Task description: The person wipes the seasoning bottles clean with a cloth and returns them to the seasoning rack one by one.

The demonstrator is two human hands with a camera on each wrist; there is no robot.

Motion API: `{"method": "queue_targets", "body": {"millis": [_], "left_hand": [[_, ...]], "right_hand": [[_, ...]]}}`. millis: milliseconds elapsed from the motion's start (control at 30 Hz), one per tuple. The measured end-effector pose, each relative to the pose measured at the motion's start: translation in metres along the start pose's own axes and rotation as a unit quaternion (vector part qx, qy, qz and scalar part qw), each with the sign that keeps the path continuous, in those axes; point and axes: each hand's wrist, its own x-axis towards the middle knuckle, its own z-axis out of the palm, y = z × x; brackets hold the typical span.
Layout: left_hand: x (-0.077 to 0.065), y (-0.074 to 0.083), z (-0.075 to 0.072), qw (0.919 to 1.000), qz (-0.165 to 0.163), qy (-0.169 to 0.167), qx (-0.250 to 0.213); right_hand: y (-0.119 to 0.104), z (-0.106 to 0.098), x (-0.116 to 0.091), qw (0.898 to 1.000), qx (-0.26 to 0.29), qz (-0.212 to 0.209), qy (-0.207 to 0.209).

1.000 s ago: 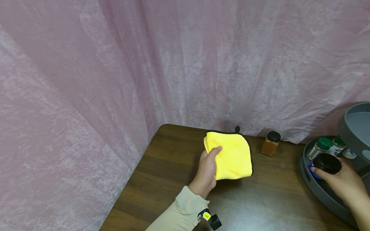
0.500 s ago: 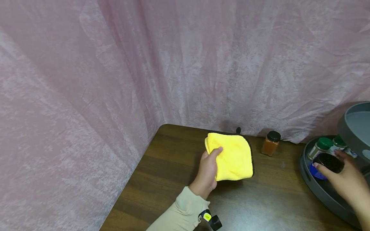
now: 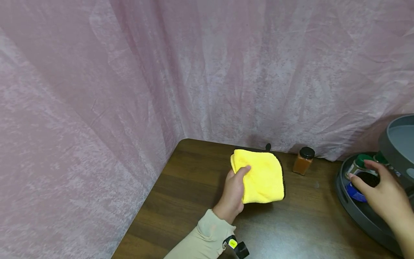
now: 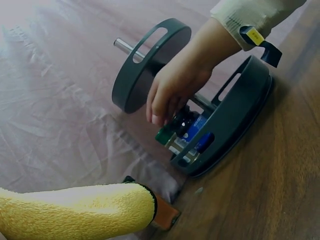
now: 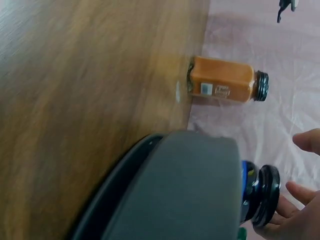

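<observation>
My left hand [image 3: 232,194] grips a folded yellow cloth [image 3: 263,178] with black edging, thumb on top, held over the table. At the right my right hand [image 3: 386,194] hovers over a jar [image 3: 355,193] with a blue label and black lid, standing in the lower tier of a grey two-tier tray [image 3: 346,207]. Its thumb and fingers are spread wide. In the right wrist view the thumb is clear of the black lid [image 5: 270,196], while other fingers are close to it; whether they touch cannot be told. Green-lidded spice jars [image 3: 361,161] stand behind the blue-labelled jar, partly hidden.
A square jar of orange-brown powder [image 3: 302,164] with a black lid stands on the wooden table [image 3: 174,194], between cloth and tray. The tray's upper tier [image 3: 402,144] overhangs the lower one. A pink curtain [image 3: 226,72] hangs behind the table.
My right hand has let go of the blue-labelled jar, its fingers spreading and lifting off the lid. The jar stays in the tray. The left hand and cloth have shifted very slightly right.
</observation>
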Motion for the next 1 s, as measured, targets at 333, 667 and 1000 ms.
{"method": "queue_targets", "body": {"millis": [333, 667, 1000], "left_hand": [[0.0, -0.001, 0.001, 1.0, -0.003, 0.005, 0.002], [0.001, -0.001, -0.001, 0.9999, -0.009, 0.003, 0.008], [0.002, -0.002, -0.001, 0.9999, -0.008, 0.009, 0.012]], "right_hand": [[-0.03, 0.008, 0.001, 0.997, 0.049, -0.046, 0.025], [-0.049, 0.033, 0.014, 0.991, 0.1, -0.084, -0.003], [-0.058, 0.068, 0.035, 0.981, 0.177, -0.031, -0.08]]}}
